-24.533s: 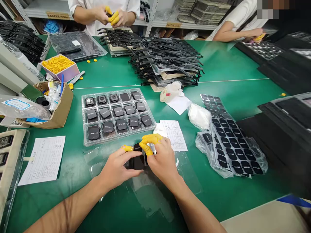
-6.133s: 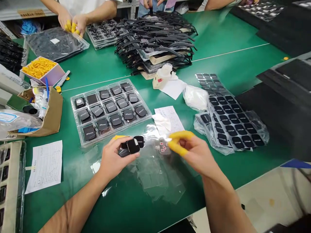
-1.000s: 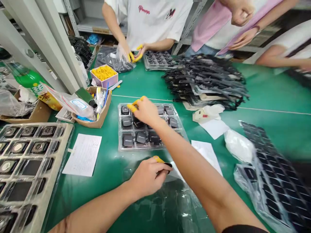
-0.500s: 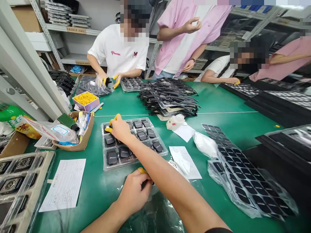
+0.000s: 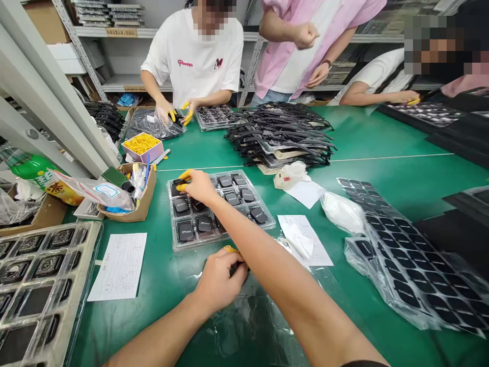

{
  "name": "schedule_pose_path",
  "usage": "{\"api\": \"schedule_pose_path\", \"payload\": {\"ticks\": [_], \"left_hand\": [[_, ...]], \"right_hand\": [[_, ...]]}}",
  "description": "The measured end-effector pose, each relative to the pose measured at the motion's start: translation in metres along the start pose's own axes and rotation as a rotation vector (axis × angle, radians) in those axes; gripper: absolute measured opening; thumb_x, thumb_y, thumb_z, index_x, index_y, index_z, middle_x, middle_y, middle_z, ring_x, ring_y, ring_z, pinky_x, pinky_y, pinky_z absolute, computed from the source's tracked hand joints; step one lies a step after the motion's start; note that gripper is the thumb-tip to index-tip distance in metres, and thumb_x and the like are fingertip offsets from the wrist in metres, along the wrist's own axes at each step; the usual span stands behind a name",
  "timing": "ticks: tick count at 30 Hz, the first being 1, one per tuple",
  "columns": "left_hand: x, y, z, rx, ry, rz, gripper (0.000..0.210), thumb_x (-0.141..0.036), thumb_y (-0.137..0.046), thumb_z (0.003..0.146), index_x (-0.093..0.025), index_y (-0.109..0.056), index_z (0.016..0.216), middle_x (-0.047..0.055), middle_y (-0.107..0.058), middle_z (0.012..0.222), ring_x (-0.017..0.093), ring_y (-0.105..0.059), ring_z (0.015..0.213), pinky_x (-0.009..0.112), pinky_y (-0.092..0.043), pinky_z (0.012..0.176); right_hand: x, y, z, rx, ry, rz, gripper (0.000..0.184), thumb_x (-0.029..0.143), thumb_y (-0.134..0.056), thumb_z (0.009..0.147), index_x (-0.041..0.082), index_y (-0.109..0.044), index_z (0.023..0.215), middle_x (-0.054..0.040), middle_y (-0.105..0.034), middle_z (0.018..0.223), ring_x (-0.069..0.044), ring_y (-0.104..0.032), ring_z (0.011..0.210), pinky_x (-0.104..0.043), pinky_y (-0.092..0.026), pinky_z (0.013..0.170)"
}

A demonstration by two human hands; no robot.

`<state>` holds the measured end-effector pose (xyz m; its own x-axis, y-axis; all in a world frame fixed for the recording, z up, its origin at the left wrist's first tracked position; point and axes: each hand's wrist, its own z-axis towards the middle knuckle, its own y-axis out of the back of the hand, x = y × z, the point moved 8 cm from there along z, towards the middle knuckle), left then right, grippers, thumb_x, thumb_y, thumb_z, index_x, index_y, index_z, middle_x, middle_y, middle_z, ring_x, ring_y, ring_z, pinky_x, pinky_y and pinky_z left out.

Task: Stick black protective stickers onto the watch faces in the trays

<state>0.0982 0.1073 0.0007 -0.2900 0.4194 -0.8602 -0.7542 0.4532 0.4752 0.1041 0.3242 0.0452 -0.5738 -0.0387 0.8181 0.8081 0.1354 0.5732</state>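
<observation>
My right hand (image 5: pixel 196 187), with yellow finger cots, reaches across to the far left compartment of a clear plastic tray (image 5: pixel 223 242). Its thumb and fingertips close on a dark square piece (image 5: pixel 176 189) there. Black rounded-square pieces with pale lettering, such as one black square piece (image 5: pixel 205 223), sit in other compartments; my right hand and forearm cover some of them. Nearer to me, my left hand (image 5: pixel 221 280) is curled below the tray's front edge, one finger in a yellow cot. Something dark shows between its fingers, partly behind my right forearm, too hidden to name.
A sheet of black square pads (image 5: pixel 405 260) in clear film lies at right. Stacked black strips (image 5: pixel 278 135) stand behind the tray. On the left are a tray of watches (image 5: pixel 86 255), a paper form (image 5: pixel 118 267) and a box of yellow finger cots (image 5: pixel 142 145). Co-workers sit opposite.
The camera view has shifted, moving the table contents rightward and slightly up. My right hand remains at the tray's far left compartment, and my left hand stays curled near the front edge.
</observation>
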Motion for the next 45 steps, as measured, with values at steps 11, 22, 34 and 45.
{"api": "schedule_pose_path", "payload": {"ticks": [11, 22, 34, 45], "left_hand": [[0.017, 0.009, -0.003, -0.146, 0.247, -0.293, 0.058, -0.027, -0.101, 0.062, -0.024, -0.083, 0.117, 0.006, -0.078, 0.102, 0.022, -0.075, 0.09, 0.036, -0.065, 0.085], [0.0, 0.012, -0.005, -0.131, 0.099, -0.073, 0.053, -0.039, -0.103, 0.065, -0.022, -0.083, 0.111, 0.006, -0.081, 0.098, 0.021, -0.074, 0.086, 0.033, -0.063, 0.079], [-0.01, 0.015, -0.005, -0.133, 0.062, 0.062, 0.045, -0.015, -0.091, 0.066, -0.024, -0.081, 0.11, 0.004, -0.081, 0.102, 0.022, -0.076, 0.089, 0.034, -0.065, 0.081], [0.015, 0.011, -0.008, -0.081, 0.309, -0.213, 0.045, -0.035, -0.094, 0.074, -0.028, -0.083, 0.118, 0.008, -0.079, 0.115, 0.028, -0.075, 0.104, 0.046, -0.063, 0.099]], "right_hand": [[-0.086, 0.073, -0.253, -0.096, -0.168, 0.566, 0.029, 0.048, -0.097, 0.071, 0.028, -0.085, 0.089, -0.0073, -0.083, 0.098, -0.023, -0.079, 0.087, -0.038, -0.067, 0.082], [-0.102, 0.051, -0.269, -0.361, -0.196, 0.371, 0.026, 0.051, -0.082, 0.083, 0.025, -0.08, 0.083, -0.0101, -0.068, 0.113, -0.025, -0.07, 0.1, -0.046, -0.062, 0.092], [-0.12, 0.027, -0.274, -0.419, -0.328, 0.556, 0.049, 0.069, -0.085, 0.076, 0.022, -0.072, 0.084, -0.008, -0.063, 0.109, -0.021, -0.069, 0.088, -0.042, -0.066, 0.083], [-0.118, 0.13, -0.33, -0.778, 0.181, -0.108, 0.016, 0.036, -0.077, 0.097, 0.028, -0.077, 0.084, -0.0012, -0.07, 0.082, -0.017, -0.068, 0.072, -0.034, -0.06, 0.069]]}}
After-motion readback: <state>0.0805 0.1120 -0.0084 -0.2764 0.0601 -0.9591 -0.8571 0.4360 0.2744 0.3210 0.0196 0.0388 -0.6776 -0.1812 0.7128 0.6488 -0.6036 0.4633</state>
